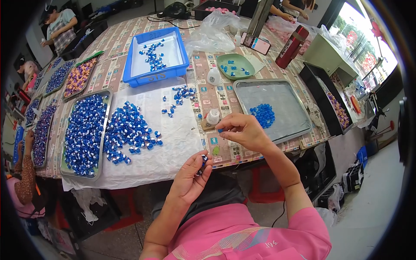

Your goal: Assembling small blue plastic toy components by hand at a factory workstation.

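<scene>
My left hand (pixel 189 178) is closed around a few small blue-and-white bead pieces (pixel 203 161), low in front of the table edge. Between thumb and forefinger of my right hand (pixel 243 131) is a small blue bead (pixel 220 130), close beside a white squeeze bottle (pixel 212 117) standing on the table. To the right, a metal tray (pixel 288 106) carries a cluster of loose clear-blue beads (pixel 262 115). On white paper (pixel 173 143) to the left lies a heap of blue-and-white pieces (pixel 126 128), with a smaller group (pixel 183 94) farther back.
A full tray of blue-and-white pieces (pixel 85 134) stands at left. Farther back are a blue plastic bin (pixel 156 78), a green dish (pixel 242 65), a second white bottle (pixel 213 76), a propped phone (pixel 256 43) and a red thermos (pixel 292 47). Other people work around the table.
</scene>
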`<state>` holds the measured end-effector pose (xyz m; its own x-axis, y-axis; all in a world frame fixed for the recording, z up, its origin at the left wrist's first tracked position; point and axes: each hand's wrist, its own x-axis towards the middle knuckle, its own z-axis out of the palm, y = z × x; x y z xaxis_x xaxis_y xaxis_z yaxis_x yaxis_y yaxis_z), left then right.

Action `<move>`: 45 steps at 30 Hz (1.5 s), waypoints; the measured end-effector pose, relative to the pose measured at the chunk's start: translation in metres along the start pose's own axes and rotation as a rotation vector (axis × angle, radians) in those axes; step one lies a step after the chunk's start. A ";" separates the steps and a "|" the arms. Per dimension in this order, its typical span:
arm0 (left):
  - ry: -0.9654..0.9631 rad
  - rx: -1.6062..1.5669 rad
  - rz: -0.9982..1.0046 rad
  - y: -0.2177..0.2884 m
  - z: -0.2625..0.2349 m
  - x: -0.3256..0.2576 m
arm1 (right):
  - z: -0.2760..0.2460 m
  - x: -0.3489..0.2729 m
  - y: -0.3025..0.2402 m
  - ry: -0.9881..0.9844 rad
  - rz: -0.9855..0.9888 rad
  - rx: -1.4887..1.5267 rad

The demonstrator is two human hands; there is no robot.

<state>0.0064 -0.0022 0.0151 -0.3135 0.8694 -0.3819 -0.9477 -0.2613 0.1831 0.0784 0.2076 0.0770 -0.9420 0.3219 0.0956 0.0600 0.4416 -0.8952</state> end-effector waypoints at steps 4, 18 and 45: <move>-0.041 -0.029 -0.004 -0.001 -0.005 0.003 | 0.000 0.001 0.005 -0.006 0.009 0.024; -0.039 0.002 0.015 0.006 -0.007 0.004 | -0.005 0.026 0.008 0.128 0.045 -0.082; -0.048 -0.028 0.019 0.018 -0.025 0.006 | 0.037 0.017 -0.019 0.039 -0.161 -0.223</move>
<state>-0.0141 -0.0120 -0.0062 -0.3286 0.8833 -0.3344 -0.9432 -0.2887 0.1643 0.0495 0.1737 0.0794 -0.9322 0.2627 0.2491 -0.0139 0.6616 -0.7497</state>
